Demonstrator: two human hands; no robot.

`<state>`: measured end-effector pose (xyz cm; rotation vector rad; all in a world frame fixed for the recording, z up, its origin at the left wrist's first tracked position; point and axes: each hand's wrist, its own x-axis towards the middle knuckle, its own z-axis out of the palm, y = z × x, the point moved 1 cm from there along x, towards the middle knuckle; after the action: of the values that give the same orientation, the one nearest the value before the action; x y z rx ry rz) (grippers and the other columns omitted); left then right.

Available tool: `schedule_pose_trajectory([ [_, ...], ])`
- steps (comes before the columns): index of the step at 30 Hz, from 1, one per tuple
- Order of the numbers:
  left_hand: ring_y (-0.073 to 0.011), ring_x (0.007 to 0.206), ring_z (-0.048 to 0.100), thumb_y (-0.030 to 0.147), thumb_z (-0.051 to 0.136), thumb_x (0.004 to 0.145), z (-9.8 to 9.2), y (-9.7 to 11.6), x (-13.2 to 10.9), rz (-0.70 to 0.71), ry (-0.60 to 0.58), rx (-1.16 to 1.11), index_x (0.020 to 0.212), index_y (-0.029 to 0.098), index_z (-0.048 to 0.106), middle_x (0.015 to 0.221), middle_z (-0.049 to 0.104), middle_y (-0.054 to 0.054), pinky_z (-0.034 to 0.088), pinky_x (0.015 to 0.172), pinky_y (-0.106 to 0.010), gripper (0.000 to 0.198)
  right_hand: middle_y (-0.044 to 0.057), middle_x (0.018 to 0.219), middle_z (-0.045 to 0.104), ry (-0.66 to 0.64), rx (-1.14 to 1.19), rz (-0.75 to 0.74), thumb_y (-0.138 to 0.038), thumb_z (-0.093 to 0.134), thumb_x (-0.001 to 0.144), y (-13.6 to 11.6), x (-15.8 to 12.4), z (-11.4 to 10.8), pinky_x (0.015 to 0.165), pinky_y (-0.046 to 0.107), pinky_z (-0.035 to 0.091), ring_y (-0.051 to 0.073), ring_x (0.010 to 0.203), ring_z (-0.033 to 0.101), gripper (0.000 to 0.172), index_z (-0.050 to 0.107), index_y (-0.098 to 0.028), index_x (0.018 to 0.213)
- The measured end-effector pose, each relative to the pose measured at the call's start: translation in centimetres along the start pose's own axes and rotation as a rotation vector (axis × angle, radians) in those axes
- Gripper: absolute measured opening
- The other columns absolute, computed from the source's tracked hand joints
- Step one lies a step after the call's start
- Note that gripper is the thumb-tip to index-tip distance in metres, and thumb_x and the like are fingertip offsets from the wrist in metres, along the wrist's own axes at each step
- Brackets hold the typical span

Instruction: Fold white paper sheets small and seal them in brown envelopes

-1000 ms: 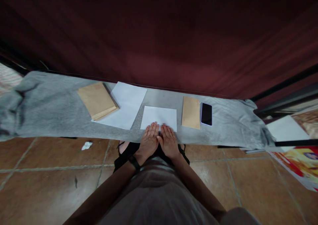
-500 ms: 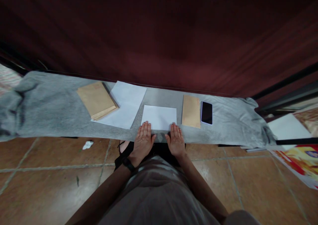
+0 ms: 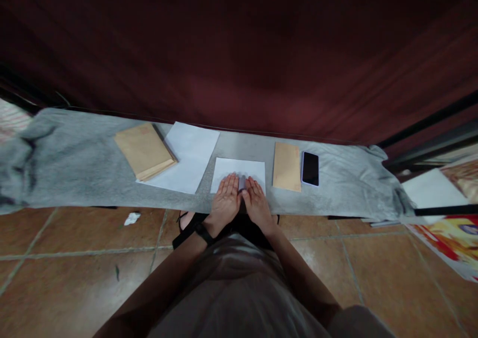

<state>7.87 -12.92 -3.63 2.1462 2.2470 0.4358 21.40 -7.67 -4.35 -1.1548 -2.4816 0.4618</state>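
Checking hands: position and finger state? (Inspector)

Left hand (image 3: 225,202) and right hand (image 3: 255,202) lay palm-down, side by side, on the near edge of the small sheet (image 3: 239,168). Fingers were extended flat and close together, gripping nothing. (Operator)

Materials and shapes? (Inspector)

Small sheet: smooth white paper, rectangular, at the centre front of the cloth (image 3: 74,169). Cloth: grey, fuzzy fabric, rumpled at both ends. Large sheet (image 3: 190,154): white paper, set askew on the left. Stack (image 3: 144,149): brown paper envelopes, overlapping the large sheet's left side. Envelope (image 3: 287,167): brown, upright rectangle, just right of the small sheet. Phone (image 3: 310,169): glossy black slab, beside that envelope. (Operator)

Counts? (Inspector)

Two sheets, one stack, one single envelope, one phone, one cloth. (Operator)
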Motion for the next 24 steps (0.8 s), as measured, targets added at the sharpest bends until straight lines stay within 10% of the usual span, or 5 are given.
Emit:
schedule_pose_trajectory([
  [24, -0.0331, 0.153, 0.024, 0.037, 0.032, 0.103, 0.9, -3.4, -0.3, -0.217, 0.092, -0.006, 0.155, -0.001, 0.029, 0.159, 0.033, -0.025, 0.024, 0.124, -0.056, 0.065, 0.022, 0.160, 0.035, 0.070, -0.172, 0.098, -0.043, 0.033, 0.107, 2.7, -0.5, 0.8, 0.121, 0.052, 0.031, 0.031, 0.150, 0.032, 0.062, 0.034, -0.004, 0.155],
])
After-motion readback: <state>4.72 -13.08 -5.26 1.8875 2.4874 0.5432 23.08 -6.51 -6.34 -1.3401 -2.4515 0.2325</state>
